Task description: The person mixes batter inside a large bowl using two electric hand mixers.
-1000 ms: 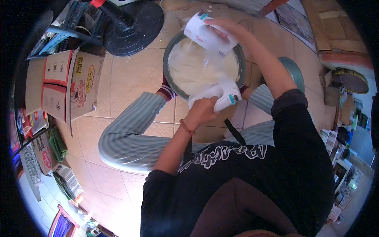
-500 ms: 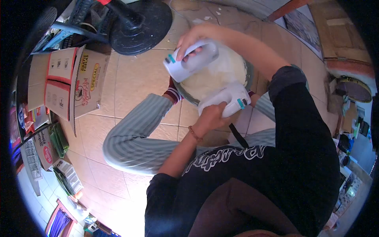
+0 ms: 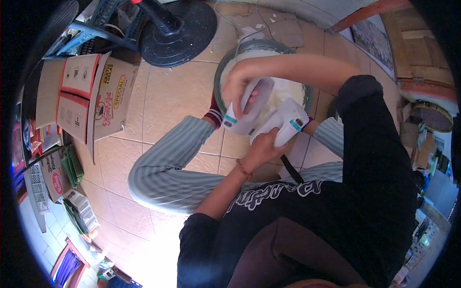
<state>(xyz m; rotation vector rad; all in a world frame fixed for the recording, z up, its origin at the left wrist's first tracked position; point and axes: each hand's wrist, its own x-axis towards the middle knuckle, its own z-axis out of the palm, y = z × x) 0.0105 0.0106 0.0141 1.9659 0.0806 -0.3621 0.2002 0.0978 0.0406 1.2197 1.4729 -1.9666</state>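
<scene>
A wide grey-green bowl (image 3: 222, 72) of pale creamy batter (image 3: 288, 86) stands on the floor between my feet. My right hand (image 3: 238, 85) reaches across it from the right, fingers wrapped through the handle of a white hand mixer (image 3: 245, 122) with a teal stripe. Lower and to the right, my left hand (image 3: 264, 150) is closed around a second white hand mixer (image 3: 283, 122). The two mixers are side by side over the near part of the bowl, their front ends close together. Their beaters are hidden from me.
Cardboard boxes (image 3: 113, 98) stand on the left. A round black stand base (image 3: 192, 33) is on the tiles beyond them. Cords (image 3: 235, 24) run along the floor behind the bowl. My striped trouser legs (image 3: 163, 163) flank the bowl, and a black strap (image 3: 291, 169) hangs near my left hand.
My right hand has brought its mixer from over the bowl's left side down toward me, closer to the other mixer. My left hand keeps its hold, shifting slightly right. The view has moved a little.
</scene>
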